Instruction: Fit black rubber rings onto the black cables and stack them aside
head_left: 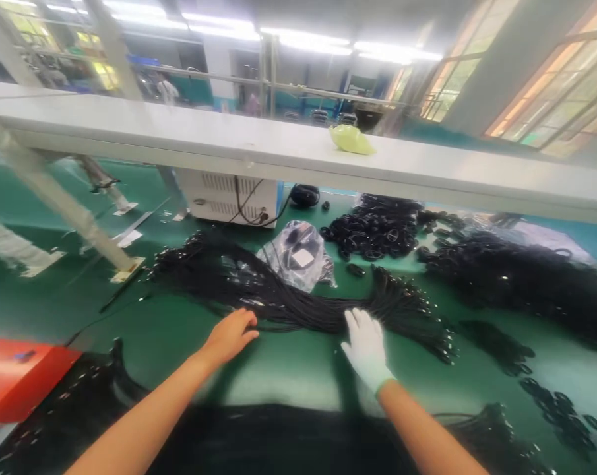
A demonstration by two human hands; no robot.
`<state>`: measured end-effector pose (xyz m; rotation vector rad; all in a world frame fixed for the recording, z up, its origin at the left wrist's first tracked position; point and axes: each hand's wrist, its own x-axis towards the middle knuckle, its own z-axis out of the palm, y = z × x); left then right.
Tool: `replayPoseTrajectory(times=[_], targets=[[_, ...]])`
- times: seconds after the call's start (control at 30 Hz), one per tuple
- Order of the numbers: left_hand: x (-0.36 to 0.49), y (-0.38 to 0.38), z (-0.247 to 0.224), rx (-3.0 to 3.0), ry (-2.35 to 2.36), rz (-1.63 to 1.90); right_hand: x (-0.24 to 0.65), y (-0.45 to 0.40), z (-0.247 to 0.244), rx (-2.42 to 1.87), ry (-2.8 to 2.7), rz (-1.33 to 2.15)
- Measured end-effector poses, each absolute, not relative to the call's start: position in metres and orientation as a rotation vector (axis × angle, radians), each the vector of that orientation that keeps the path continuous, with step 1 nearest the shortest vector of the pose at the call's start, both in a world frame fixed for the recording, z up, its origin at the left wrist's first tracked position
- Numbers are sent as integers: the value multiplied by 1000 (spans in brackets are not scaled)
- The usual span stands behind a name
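Observation:
A long bundle of black cables [298,300] lies across the green bench, with small metallic ends fanned out at both sides. My bare left hand [233,335] is at the near edge of the bundle, thumb apart from gently curved fingers, and nothing shows in it. I cannot tell whether its fingertips touch the cables. My right hand [365,344], in a white glove, rests its outstretched fingertips on the bundle toward its right end. Behind the bundle sits a clear plastic bag [298,254] with dark things inside and a white label.
Heaps of black coiled cables [377,227] and a larger black pile [520,277] lie to the right. A white shelf [229,138] crosses overhead, bearing a yellow-green bag [351,140]. At left are a slanted post [80,198] and a red box [24,379].

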<state>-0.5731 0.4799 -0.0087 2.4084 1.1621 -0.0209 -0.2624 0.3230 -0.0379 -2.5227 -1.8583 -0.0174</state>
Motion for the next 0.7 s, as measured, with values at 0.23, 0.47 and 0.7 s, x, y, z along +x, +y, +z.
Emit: replayPoseTrajectory(times=[0.23,0.47,0.7], targets=[[-471,474,-18,2439,987,12,-195,351,-29,-2405,-2174,5],[-414,477,-9,2492,931,129,-171,384,-5,-2182,-2417,31],[-365,495,24,2684,757,306,-157,407,61,-2149,-2446,-133]])
